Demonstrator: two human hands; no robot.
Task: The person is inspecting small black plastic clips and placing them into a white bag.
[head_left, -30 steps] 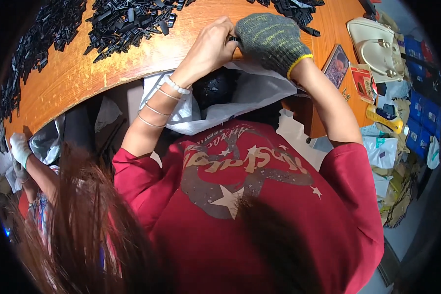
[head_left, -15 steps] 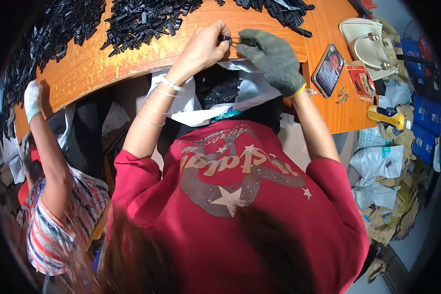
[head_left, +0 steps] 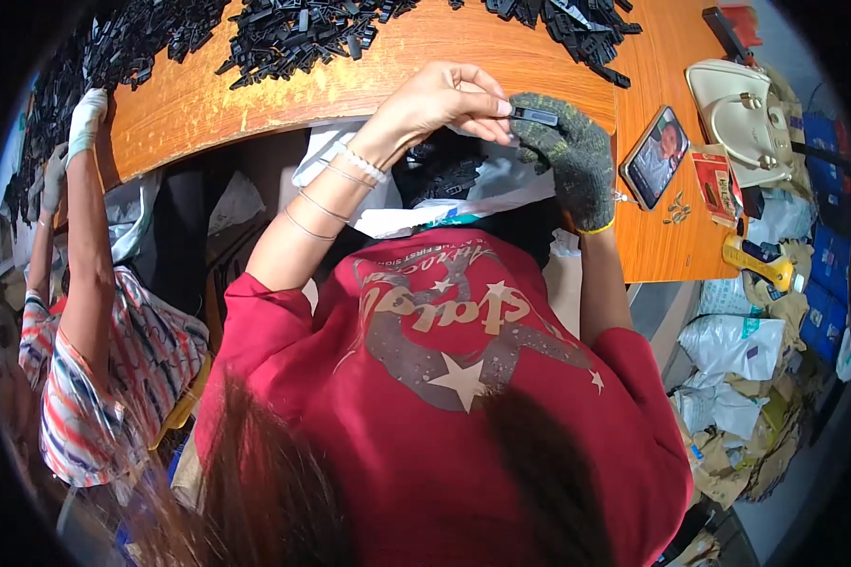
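Over the near edge of the orange worktable (head_left: pixel 255 94), her bare left hand (head_left: pixel 444 99) and gloved right hand (head_left: pixel 567 151) both pinch one small black plastic clip (head_left: pixel 534 116) between their fingertips. An open white bag of black parts (head_left: pixel 444 175) sits under her wrists. Heaps of black clips (head_left: pixel 293 28) lie farther back on the table, a phone (head_left: pixel 654 156) rests right of the glove, and a co-worker's gloved hand (head_left: pixel 87 118) reaches the left end.

what the person wears

red short-sleeved tee w/ a faded grey print across the front: curved lettering, big pale star, few small stars. left hand (head_left: pixel 440 99) is bare; thin silvery bangles + a pale beaded bracelet on that wrist. right hand (head_left: pixel 567 156) in a dark speckled knit glove w/ yellow cuff edge. long dark hair hangs in front.
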